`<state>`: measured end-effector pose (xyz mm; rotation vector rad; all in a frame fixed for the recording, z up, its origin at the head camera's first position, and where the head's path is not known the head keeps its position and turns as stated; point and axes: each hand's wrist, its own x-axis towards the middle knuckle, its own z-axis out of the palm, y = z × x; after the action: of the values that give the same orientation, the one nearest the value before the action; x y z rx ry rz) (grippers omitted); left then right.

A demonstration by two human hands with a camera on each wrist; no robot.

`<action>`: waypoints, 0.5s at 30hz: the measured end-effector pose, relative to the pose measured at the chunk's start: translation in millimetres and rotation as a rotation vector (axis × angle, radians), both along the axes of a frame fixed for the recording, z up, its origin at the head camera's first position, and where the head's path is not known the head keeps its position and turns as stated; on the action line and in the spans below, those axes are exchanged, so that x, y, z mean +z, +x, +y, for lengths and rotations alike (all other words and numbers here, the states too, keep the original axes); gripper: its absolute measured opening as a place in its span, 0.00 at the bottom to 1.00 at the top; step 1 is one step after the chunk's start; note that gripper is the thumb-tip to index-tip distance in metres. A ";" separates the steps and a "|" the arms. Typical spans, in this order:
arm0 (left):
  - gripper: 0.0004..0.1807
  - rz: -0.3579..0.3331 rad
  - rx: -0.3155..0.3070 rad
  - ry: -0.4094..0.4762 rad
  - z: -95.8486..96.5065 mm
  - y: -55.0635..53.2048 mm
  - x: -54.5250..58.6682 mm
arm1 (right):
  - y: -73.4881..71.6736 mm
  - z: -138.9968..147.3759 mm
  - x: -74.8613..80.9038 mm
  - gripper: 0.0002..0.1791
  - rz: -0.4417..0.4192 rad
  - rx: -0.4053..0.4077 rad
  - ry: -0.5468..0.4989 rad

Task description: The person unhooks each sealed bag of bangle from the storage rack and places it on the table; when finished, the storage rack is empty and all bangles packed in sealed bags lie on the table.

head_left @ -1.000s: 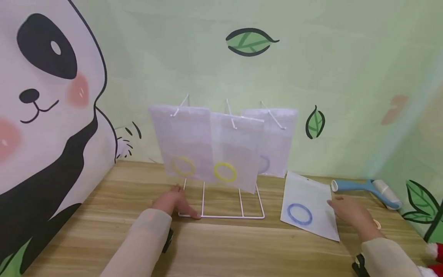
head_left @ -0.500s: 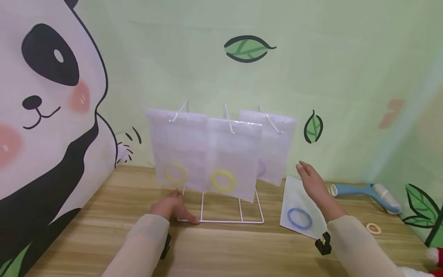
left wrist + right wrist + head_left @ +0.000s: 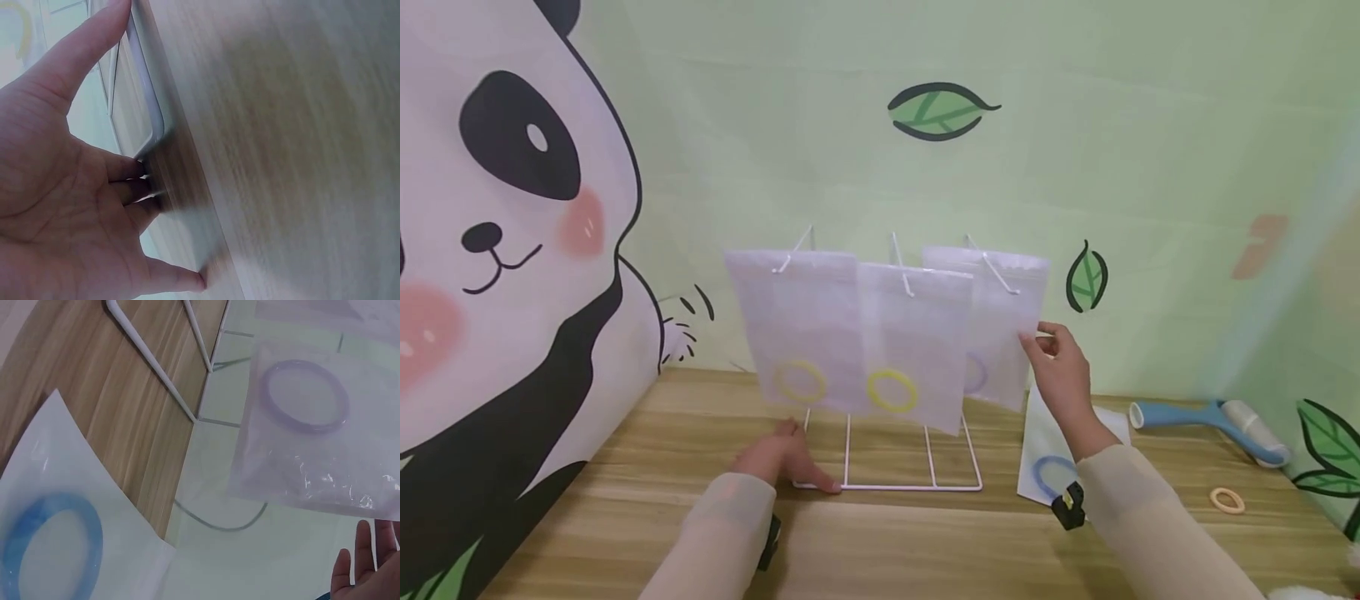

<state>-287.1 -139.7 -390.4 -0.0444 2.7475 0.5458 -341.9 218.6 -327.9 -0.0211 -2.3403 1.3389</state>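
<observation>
A white wire rack (image 3: pixel 910 488) holds three frosted plastic bags on its hooks. The left bag (image 3: pixel 801 317) and the middle bag (image 3: pixel 917 333) each have a yellow ring inside; the right bag (image 3: pixel 1000 308) has a purple ring (image 3: pixel 325 429). My right hand (image 3: pixel 1063 375) pinches the right bag's outer edge, thumb in front and fingers behind. At the rack's front left corner, my left hand (image 3: pixel 775 454) rests with its thumb on the base rod and its fingers spread on the table. Another bag (image 3: pixel 137 512) with a blue ring (image 3: pixel 94 544) lies under my right forearm, partly hidden.
A blue-handled lint roller (image 3: pixel 1180 412) lies at the back right of the wooden table (image 3: pixel 917 550). A small tan ring (image 3: pixel 1213 497) sits nearer on that side. The green wall (image 3: pixel 820 150) with a painted panda stands close behind the rack.
My right hand has moved from beside the loose bag, up and left, to the right hanging bag, and now pinches its edge. The left hand has stayed at the rack's base.
</observation>
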 end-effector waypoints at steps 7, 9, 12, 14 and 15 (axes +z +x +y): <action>0.64 0.001 -0.013 -0.017 3.2 -0.4 0.5 | 8.9 -1.4 -5.4 0.21 0.054 -0.062 0.032; 0.64 0.001 -0.019 -0.022 3.6 -1.2 -0.7 | 13.2 -2.0 -7.7 0.20 0.060 -0.069 0.040; 0.64 0.005 -0.017 -0.019 3.8 -0.9 -1.4 | 18.9 -3.2 -11.0 0.19 0.082 -0.068 0.063; 0.64 0.005 -0.013 -0.013 4.1 -0.2 -1.1 | 22.2 -3.9 -12.2 0.18 0.105 -0.063 0.081; 0.64 0.005 -0.010 -0.009 4.2 0.7 -0.2 | 23.8 -4.1 -12.7 0.18 0.117 -0.062 0.093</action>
<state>-286.4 -135.5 -390.6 -0.0316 2.7532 0.5320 -318.0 214.5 -340.6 0.0133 -2.2818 1.1689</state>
